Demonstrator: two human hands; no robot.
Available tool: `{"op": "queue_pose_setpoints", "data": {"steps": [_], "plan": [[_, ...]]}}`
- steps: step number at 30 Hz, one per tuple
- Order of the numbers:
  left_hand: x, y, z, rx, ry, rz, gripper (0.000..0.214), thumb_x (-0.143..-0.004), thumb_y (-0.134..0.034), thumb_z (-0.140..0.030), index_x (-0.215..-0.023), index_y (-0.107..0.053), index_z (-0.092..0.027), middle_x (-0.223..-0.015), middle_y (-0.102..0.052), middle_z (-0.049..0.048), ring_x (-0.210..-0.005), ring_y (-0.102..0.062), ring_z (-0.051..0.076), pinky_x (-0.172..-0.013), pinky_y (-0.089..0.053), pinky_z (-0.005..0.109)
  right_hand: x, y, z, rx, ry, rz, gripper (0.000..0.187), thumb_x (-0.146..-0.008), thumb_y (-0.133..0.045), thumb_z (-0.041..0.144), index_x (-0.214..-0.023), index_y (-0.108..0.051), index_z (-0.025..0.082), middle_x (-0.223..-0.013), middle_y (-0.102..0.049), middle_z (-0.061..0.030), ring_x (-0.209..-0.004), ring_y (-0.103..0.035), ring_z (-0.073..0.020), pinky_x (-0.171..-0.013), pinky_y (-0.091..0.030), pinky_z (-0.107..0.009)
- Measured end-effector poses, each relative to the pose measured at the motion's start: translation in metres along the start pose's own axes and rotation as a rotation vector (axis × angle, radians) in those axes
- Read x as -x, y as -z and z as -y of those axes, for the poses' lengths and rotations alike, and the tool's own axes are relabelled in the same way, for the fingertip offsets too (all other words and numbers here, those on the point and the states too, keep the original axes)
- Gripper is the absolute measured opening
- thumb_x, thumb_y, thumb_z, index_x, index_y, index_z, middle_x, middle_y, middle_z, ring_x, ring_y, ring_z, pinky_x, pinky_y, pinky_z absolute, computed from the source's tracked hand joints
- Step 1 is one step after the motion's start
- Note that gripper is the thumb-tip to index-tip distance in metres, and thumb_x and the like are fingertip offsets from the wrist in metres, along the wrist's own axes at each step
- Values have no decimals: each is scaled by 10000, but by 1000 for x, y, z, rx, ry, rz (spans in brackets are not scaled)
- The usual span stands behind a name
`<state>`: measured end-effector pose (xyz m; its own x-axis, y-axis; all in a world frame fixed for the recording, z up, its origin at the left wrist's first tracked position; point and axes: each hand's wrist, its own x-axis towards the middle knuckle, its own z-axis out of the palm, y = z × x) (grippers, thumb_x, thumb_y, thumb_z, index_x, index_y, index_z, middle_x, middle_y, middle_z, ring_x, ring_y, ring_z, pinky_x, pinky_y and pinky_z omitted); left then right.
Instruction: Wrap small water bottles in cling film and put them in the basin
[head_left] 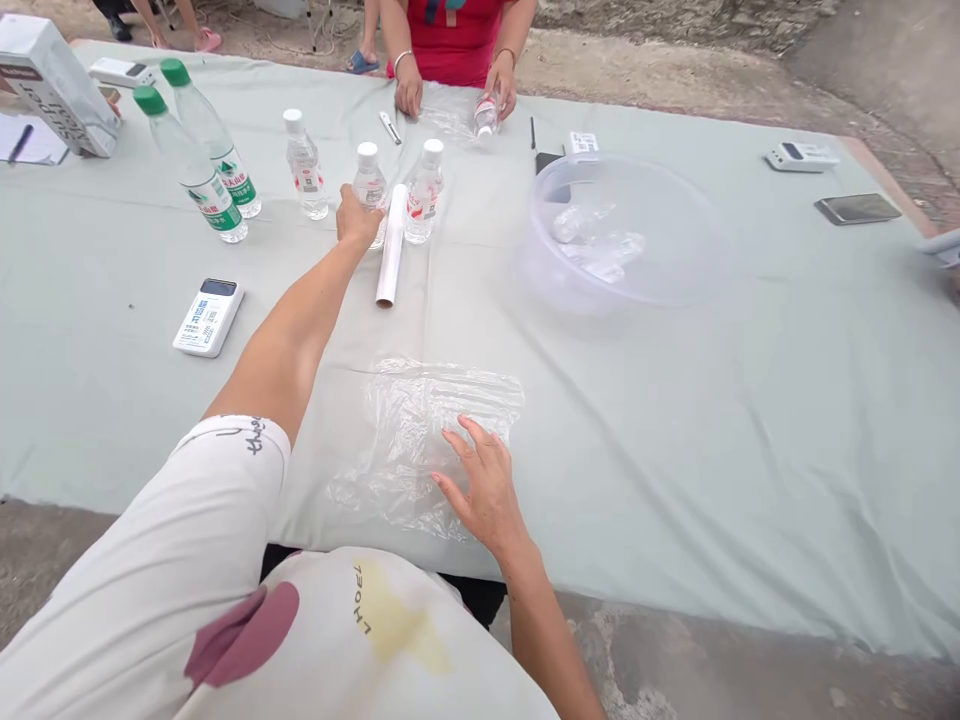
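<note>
My left hand (pixel 358 217) reaches across the table and is wrapped round a small water bottle (pixel 369 178) with a white cap, which stands upright. Just right of that bottle lies a roll of cling film (pixel 391 250), and another small bottle (pixel 424 195) stands beside the roll. To the left is a third small bottle (pixel 304 170). Near the table's front edge, a crumpled sheet of clear plastic film (pixel 405 420) is spread on the cloth. Over its right part hovers or rests my right hand (pixel 484 480), fingers spread, holding nothing; contact with the film cannot be told.
A clear plastic basin (pixel 645 290) holding wrapped bottles stands right of centre. Two tall green-capped bottles (pixel 217 205) and a white power bank (pixel 210 318) are at left. Across the table, a person's hands (pixel 501 85) hold a small bottle. A phone (pixel 857 208) lies far right.
</note>
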<state>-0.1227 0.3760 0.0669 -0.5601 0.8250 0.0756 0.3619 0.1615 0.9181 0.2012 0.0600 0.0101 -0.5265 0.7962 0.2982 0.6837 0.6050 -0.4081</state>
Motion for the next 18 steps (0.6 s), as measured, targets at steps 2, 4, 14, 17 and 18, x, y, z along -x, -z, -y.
{"op": "queue_pose_setpoints", "data": {"steps": [2, 4, 14, 17, 18], "plan": [[7, 10, 1, 25, 10, -42, 406, -809, -699, -71, -1128, -478, -191, -1160, -608, 77, -1137, -582, 226, -977, -436, 374, 14, 0, -7, 0, -45, -21, 435, -994, -536, 345, -1405, -467, 222, -1457, -523, -190, -1328, -554, -303, -1088, -429, -581], [18, 27, 1, 43, 26, -68, 371, -808, -704, -75, -1067, -473, -207, -1107, -595, 39, -1064, -584, 179, -939, -451, 336, 25, -2, -12, -5, -81, -44, 414, -994, -533, 318, -1395, -486, 227, -1432, -551, -178, -1306, -573, -296, -1050, -478, -545], [181, 115, -30, 107, -113, 506, 236, -964, -384, -95, -1142, -509, -2, -968, -609, 53, -992, -645, 170, -895, -398, 409, -10, 1, 21, -351, -313, -163, 408, -997, -461, 458, -1326, -552, 234, -1186, -675, -118, -907, -682, -205, -829, -593, -400], [249, 115, -24, 118, -4, 704, 268, -825, -698, -227, -1030, -599, -86, -931, -680, 57, -877, -680, 208, -822, -506, 390, -28, -1, 46, -454, -337, -86, 600, -971, -458, 550, -1488, -381, 255, -1261, -636, -126, -887, -666, -202, -771, -589, -375], [267, 112, -19, 91, 20, 689, 272, -791, -741, -258, -990, -624, -113, -912, -684, 44, -861, -682, 206, -801, -523, 373, -30, -3, 53, -460, -351, -66, 668, -954, -477, 574, -1523, -318, 263, -1279, -626, -130, -866, -659, -200, -750, -586, -371]]}}
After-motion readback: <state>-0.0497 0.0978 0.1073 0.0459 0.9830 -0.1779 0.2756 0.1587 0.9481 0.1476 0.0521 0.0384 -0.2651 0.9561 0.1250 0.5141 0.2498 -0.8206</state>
